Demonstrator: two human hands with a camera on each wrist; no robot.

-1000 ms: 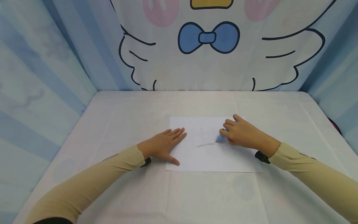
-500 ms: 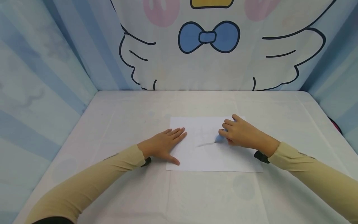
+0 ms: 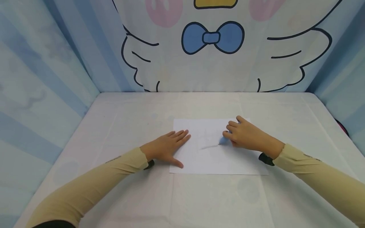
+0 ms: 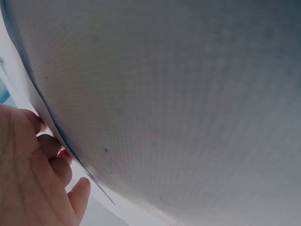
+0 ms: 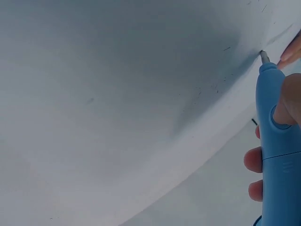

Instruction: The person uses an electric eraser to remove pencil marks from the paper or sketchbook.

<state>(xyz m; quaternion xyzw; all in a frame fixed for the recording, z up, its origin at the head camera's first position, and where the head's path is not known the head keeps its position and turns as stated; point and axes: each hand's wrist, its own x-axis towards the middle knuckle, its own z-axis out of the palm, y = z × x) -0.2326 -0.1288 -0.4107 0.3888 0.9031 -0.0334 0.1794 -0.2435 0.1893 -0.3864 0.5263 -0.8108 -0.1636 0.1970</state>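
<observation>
A sheet of white paper (image 3: 205,164) lies on the table with a faint grey smudged line (image 3: 209,147) near its middle. My right hand (image 3: 246,134) grips a blue electric eraser (image 5: 282,183), whose small grey tip (image 5: 265,57) touches the paper at the line's right end. In the right wrist view the thumb (image 5: 291,99) lies on the round button and the fingers wrap the body. Dark crumbs (image 5: 217,90) are scattered near the tip. With fingers spread, my left hand (image 3: 166,147) rests across the paper's left edge; the left wrist view shows its palm side.
A pale cloth covers the table (image 3: 137,196). Behind it hangs a curtain (image 3: 211,69) printed with a cartoon figure and a blue bow tie. Blue-and-white curtains (image 3: 34,79) close off both sides. A dark wrist camera (image 3: 265,159) sits under the right wrist.
My right hand and the electric eraser have shifted very slightly left along the line. The left hand and the paper have stayed in place.
</observation>
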